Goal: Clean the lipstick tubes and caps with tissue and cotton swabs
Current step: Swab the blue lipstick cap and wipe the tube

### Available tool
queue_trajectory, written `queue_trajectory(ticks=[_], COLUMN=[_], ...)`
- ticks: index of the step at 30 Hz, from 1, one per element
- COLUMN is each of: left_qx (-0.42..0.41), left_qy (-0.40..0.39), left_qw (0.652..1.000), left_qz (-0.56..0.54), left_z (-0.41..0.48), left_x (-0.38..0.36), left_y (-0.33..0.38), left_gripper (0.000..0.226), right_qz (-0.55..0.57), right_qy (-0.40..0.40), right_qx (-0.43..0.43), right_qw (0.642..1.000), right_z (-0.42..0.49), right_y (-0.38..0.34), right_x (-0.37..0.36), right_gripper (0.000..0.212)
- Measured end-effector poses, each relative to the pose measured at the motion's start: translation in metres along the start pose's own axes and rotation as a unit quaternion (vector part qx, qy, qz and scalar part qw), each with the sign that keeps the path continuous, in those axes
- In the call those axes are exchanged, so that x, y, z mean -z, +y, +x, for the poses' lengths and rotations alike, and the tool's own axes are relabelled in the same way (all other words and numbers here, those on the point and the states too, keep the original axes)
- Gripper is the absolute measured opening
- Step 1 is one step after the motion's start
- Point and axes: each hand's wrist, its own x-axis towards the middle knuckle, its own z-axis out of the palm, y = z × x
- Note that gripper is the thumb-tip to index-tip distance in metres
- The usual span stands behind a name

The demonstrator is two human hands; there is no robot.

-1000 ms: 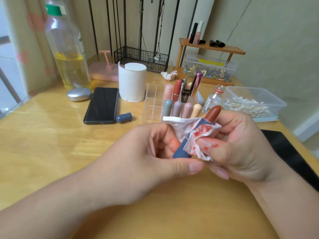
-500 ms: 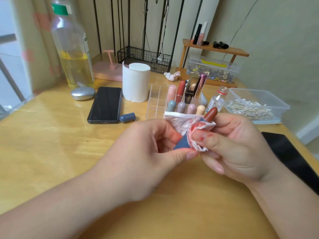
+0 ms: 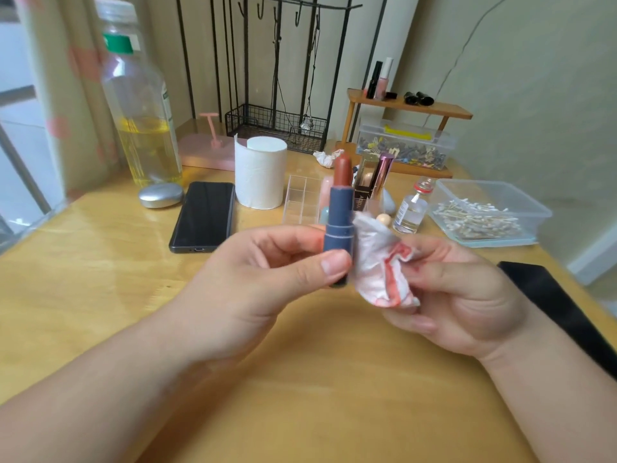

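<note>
My left hand (image 3: 263, 282) holds a blue lipstick tube (image 3: 340, 222) upright between thumb and fingers, its brown-red stick extended at the top. Just to its right, my right hand (image 3: 457, 295) pinches a crumpled white tissue (image 3: 380, 265) stained red; the tissue is beside the tube and barely touches it. Red smears show on my right thumb. Behind them a clear organizer (image 3: 300, 203) holds several other lipsticks, partly hidden by the tube. The blue cap is not visible.
A toilet paper roll (image 3: 260, 172), a black phone (image 3: 203, 215) and a silver oval object (image 3: 161, 195) lie at the back left by a large oil bottle (image 3: 140, 108). A box of cotton swabs (image 3: 487, 212) and a small glass bottle (image 3: 410, 210) stand right. A black object (image 3: 561, 305) lies at right.
The tissue has come off the tube. My left hand has turned the lipstick upright and lifted it, while my right hand has drawn the tissue away to the right.
</note>
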Motion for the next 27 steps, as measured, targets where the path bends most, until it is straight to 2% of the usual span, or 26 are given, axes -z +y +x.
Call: queue_trajectory(ticks=[1, 3, 5, 6, 8, 11, 14, 18, 20, 22, 24, 27], left_qx=[0.005, 0.004, -0.001, -0.003, -0.007, 0.001, 0.030, 0.069, 0.081, 0.084, 0.080, 0.058], left_qy=[0.003, 0.017, 0.039, 0.051, 0.070, 0.067, 0.056, 0.025, 0.006, -0.006, -0.003, 0.029], left_qw=[1.000, 1.000, 0.999, 0.999, 0.997, 0.997, 0.997, 0.997, 0.996, 0.996, 0.997, 0.995], left_qz=[-0.003, -0.011, -0.007, 0.000, 0.022, 0.042, 0.031, -0.030, -0.040, -0.031, -0.009, 0.078], left_z=[0.000, 0.001, 0.003, 0.003, 0.004, 0.004, 0.005, 0.005, 0.004, 0.004, 0.004, 0.003], left_x=[-0.001, -0.002, -0.002, 0.000, 0.001, 0.001, 0.002, 0.000, -0.002, -0.003, -0.002, -0.002], left_y=[-0.001, -0.004, -0.003, -0.002, -0.002, -0.004, -0.005, -0.004, -0.004, -0.005, -0.005, -0.005], left_gripper=[0.040, 0.033, 0.021, 0.019, 0.022, 0.028, 0.032, 0.029, 0.023, 0.022, 0.025, 0.028], right_qz=[-0.029, -0.077, -0.077, -0.060, -0.056, -0.131, -0.207, -0.201, -0.196, -0.220, -0.262, -0.333], right_qy=[0.005, 0.008, 0.023, 0.028, 0.042, 0.074, 0.128, 0.164, 0.188, 0.205, 0.203, 0.170], right_qx=[-0.013, -0.040, -0.052, -0.043, -0.025, -0.029, -0.015, -0.002, -0.005, -0.019, -0.037, -0.117], right_qw=[0.999, 0.996, 0.995, 0.997, 0.997, 0.988, 0.970, 0.966, 0.963, 0.954, 0.943, 0.920], right_z=[0.000, 0.002, 0.003, 0.003, 0.003, 0.003, 0.005, 0.005, 0.005, 0.004, 0.003, 0.000], right_y=[0.002, 0.002, -0.001, -0.004, -0.006, -0.002, 0.004, 0.002, 0.000, -0.002, -0.005, -0.011], right_x=[-0.001, -0.001, 0.001, 0.001, -0.002, -0.007, -0.012, -0.014, -0.015, -0.016, -0.015, -0.015], right_gripper=[0.014, 0.039, 0.070, 0.074, 0.073, 0.072, 0.049, 0.041, 0.046, 0.048, 0.038, 0.033])
